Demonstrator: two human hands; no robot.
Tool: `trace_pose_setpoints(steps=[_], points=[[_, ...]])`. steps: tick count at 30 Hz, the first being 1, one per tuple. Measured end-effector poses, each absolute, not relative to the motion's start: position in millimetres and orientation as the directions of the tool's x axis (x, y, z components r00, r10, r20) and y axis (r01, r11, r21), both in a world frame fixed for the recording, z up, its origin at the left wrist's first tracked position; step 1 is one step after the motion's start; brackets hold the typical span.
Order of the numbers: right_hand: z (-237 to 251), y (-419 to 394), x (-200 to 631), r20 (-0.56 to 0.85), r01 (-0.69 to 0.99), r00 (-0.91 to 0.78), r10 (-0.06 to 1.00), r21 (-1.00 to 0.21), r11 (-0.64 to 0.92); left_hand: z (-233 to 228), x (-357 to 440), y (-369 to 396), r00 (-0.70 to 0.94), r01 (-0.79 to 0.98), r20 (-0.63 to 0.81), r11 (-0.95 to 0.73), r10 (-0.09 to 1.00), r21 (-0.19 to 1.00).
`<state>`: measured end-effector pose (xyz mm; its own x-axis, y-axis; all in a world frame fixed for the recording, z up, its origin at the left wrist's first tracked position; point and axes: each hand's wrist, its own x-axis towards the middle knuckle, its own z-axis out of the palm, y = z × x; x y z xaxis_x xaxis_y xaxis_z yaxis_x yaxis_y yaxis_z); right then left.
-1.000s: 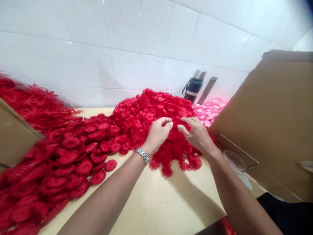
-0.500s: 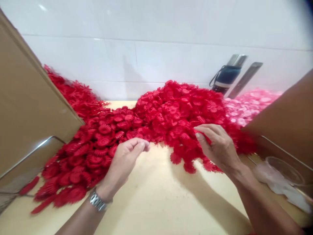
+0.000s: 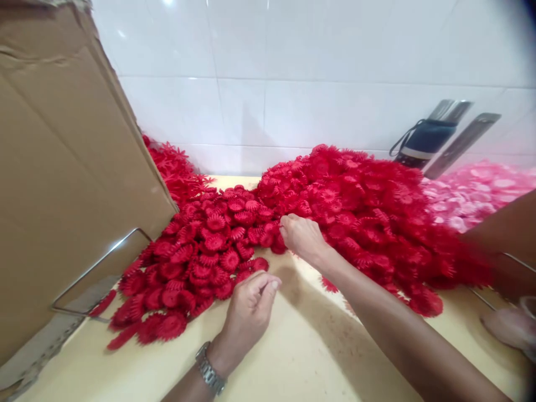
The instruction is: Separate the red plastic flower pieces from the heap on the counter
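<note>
My left hand (image 3: pixel 253 301), with a metal watch (image 3: pixel 209 368) on its wrist, is over the table in front of the left heap. Its thumb and forefinger are pinched; anything between them is too small to make out. My right hand (image 3: pixel 304 237) reaches across to where two red heaps meet, fingers curled together and their tips partly hidden, so what they hold cannot be seen. On the left lies a heap of round red fringed flower pieces (image 3: pixel 173 271). A taller heap of red flower pieces (image 3: pixel 335 190) spreads behind and right of my right hand.
Cardboard panels stand at the left (image 3: pixel 79 167) and right (image 3: pixel 506 234), with metal wire bookends against them. Behind are a dark blue bottle (image 3: pixel 431 137), a long metal bar (image 3: pixel 463 145), pink petals (image 3: pixel 477 192) and pointed red pieces (image 3: pixel 178 167) by the white tiled wall (image 3: pixel 318 111).
My right hand has moved left from the large red heap to the junction of the heaps. My left hand remains pinched, now lower and nearer me. The view has shifted left.
</note>
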<state>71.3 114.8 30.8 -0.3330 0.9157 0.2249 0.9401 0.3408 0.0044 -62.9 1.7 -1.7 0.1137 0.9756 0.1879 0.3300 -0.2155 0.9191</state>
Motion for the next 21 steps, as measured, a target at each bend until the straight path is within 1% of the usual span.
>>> trace_pose_setpoints(steps=[2,5,10,13,15,16,18,19,21], points=[[30.8,115.6,72.2,0.235,0.944,-0.324,0.917,0.013,0.330,-3.8,-65.2,-0.9,0.135,0.346,0.220,-0.254,0.966,0.903],[36.5,115.2,81.0,0.267,0.951,-0.302,0.915,0.017,0.309,-5.4,-66.1,-3.7,0.169,0.367,0.225,-0.273,0.960,0.889],[64.0,104.1,123.9,0.358,0.948,-0.297,0.885,-0.001,0.319,-7.6,-62.9,-6.2,0.218,0.403,0.270,-0.339,0.938,0.850],[78.6,91.0,171.3,0.372,0.971,-0.231,0.899,0.035,0.236,-7.5,-61.4,-7.6,0.241,0.411,0.280,-0.359,0.929,0.838],[83.0,83.5,202.7,0.339,0.985,-0.158,0.927,0.122,0.123,-6.2,-60.3,-8.7,0.263,0.404,0.284,-0.373,0.922,0.835],[83.8,80.8,214.6,0.329,0.981,-0.149,0.933,0.170,0.097,-5.3,-59.6,-9.3,0.276,0.404,0.286,-0.381,0.918,0.832],[83.7,77.6,224.9,0.355,0.970,-0.139,0.924,0.237,0.054,-3.6,-58.0,-10.3,0.307,0.417,0.284,-0.397,0.908,0.818],[83.0,77.1,221.7,0.389,0.969,-0.143,0.910,0.243,0.049,-3.1,-57.3,-10.7,0.321,0.429,0.281,-0.403,0.904,0.808],[80.1,78.2,199.1,0.463,0.977,-0.170,0.870,0.194,0.087,-3.0,-56.3,-11.2,0.342,0.446,0.283,-0.419,0.896,0.791]])
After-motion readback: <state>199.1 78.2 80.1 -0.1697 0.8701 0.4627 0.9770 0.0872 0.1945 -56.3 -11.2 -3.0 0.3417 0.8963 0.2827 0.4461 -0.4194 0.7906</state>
